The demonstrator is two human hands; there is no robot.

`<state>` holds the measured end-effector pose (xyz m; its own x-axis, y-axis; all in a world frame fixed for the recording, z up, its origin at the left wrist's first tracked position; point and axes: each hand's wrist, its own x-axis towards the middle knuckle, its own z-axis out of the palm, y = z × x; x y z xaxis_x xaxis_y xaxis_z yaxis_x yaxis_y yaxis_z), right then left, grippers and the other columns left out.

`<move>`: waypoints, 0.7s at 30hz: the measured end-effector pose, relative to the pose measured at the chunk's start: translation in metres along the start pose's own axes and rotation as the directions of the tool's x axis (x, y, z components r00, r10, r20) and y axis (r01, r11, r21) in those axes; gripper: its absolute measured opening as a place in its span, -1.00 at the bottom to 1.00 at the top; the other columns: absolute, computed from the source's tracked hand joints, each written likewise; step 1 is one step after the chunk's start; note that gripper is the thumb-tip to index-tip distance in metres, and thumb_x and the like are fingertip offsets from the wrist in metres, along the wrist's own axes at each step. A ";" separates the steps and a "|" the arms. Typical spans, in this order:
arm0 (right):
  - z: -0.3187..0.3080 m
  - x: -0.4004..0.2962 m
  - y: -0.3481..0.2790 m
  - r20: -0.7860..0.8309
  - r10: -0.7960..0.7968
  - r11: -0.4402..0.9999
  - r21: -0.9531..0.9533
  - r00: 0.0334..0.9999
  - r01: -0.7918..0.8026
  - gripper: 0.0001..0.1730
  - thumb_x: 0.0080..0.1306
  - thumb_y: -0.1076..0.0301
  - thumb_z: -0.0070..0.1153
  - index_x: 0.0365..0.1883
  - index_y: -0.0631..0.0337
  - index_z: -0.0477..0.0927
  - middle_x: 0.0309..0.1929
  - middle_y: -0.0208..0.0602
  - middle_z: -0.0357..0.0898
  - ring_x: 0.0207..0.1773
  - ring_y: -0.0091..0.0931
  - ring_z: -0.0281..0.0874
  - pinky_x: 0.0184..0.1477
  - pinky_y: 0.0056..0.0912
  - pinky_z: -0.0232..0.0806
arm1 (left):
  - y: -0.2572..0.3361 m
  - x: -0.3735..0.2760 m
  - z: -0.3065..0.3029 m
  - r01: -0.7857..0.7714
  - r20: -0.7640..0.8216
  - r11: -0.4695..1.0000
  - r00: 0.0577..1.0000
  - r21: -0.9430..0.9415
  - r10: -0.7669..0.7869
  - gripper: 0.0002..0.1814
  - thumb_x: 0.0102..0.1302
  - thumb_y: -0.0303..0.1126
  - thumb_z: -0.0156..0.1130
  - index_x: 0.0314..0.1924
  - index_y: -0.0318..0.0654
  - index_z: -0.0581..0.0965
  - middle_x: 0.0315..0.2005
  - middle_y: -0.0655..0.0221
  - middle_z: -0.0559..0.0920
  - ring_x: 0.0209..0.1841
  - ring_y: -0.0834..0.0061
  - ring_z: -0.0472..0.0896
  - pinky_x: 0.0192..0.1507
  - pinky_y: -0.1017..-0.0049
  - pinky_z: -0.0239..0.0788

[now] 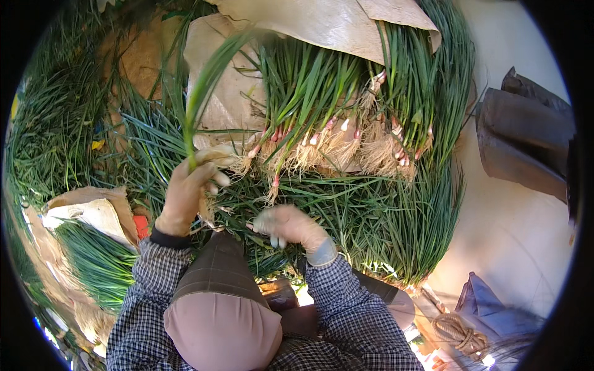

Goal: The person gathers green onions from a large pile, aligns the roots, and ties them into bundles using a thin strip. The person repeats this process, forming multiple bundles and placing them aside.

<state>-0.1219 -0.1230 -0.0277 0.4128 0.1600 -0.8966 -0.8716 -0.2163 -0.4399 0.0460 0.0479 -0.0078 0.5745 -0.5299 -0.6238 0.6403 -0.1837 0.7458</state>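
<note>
My left hand (192, 188), in a pale glove, is closed around the lower part of a bunch of green garlic or spring onion (197, 102). Its leaves rise past my fingers, and pale roots hang below them, above my knee. Motion blurs my right hand (294, 227), also gloved, which hovers over loose green leaves with its fingers bent; whether they hold anything is unclear. Just beyond it, the roots of a single stalk (276, 181) with a pink bulb hang over the leaves. Behind lies a row of similar stalks (320, 88), their pink-white bulbs and stringy roots towards me.
A pale sheet (315, 23) covers the row's far leaf ends. Long leaves (450, 139) bank up on the right, and more greens (60, 111) heap at left. Another bundle (97, 259) lies beside my left arm. Dark cloth (524, 134) and coiled rope (459, 334) are at right.
</note>
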 end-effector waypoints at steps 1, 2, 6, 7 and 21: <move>-0.008 -0.006 -0.028 -0.171 -0.121 0.986 0.093 0.978 0.138 -0.59 0.39 -0.03 0.08 -0.24 0.19 0.60 -0.66 -0.41 0.46 -0.59 -0.59 0.43 -0.41 -0.42 0.37 | -0.015 0.008 -0.003 0.057 -0.035 0.998 0.998 0.026 -0.056 -0.68 0.42 -0.40 -0.05 0.07 -0.40 0.51 -0.22 0.37 0.70 -0.48 0.73 0.53 -0.47 0.75 0.31; -0.010 0.003 -0.035 -0.337 -0.172 0.903 0.321 0.926 0.285 -0.59 0.38 -0.01 0.09 -0.19 0.21 0.58 -0.61 -0.38 0.50 -0.59 -0.60 0.44 -0.43 -0.49 0.37 | -0.021 0.014 0.001 0.105 0.008 0.994 0.994 -0.015 -0.105 -0.69 0.42 -0.37 -0.01 0.03 -0.39 0.53 -0.27 0.39 0.70 -0.53 0.74 0.49 -0.49 0.75 0.28; -0.005 0.081 -0.044 -0.582 -0.264 0.927 0.068 0.769 0.370 -0.67 0.42 0.16 0.02 -0.05 0.24 0.56 -0.58 -0.32 0.52 -0.53 -0.56 0.52 -0.44 -0.47 0.38 | -0.039 0.032 0.011 0.091 -0.106 0.994 0.991 0.054 -0.085 -0.75 0.39 -0.32 0.15 -0.10 -0.37 0.60 -0.37 0.43 0.66 -0.53 0.71 0.44 -0.45 0.64 0.27; 0.001 0.083 -0.050 -0.612 -0.417 0.896 -0.151 0.672 0.418 -0.68 0.42 0.20 0.01 -0.02 0.25 0.55 -0.56 -0.30 0.53 -0.53 -0.54 0.52 -0.42 -0.45 0.39 | -0.042 0.037 0.009 0.047 -0.093 0.996 0.995 0.080 -0.040 -0.75 0.38 -0.32 0.17 -0.11 -0.36 0.60 -0.40 0.47 0.65 -0.54 0.73 0.42 -0.46 0.67 0.25; -0.008 0.049 -0.034 -0.588 -0.621 0.780 -0.400 0.518 0.481 -0.54 0.45 -0.05 -0.05 -0.39 0.19 0.50 -0.58 -0.33 0.50 -0.53 -0.39 0.52 -0.50 -0.28 0.31 | -0.037 0.014 0.022 0.308 0.175 0.951 0.937 -0.010 -0.301 -0.78 0.38 -0.29 0.16 -0.27 -0.31 0.57 -0.56 0.54 0.52 -0.56 0.72 0.38 -0.52 0.68 0.21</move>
<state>-0.0700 -0.1155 -0.0575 0.9104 -0.3496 -0.2213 -0.3762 -0.4768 -0.7944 0.0191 0.0294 -0.0387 0.2565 -0.5861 -0.7686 0.7913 -0.3293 0.5152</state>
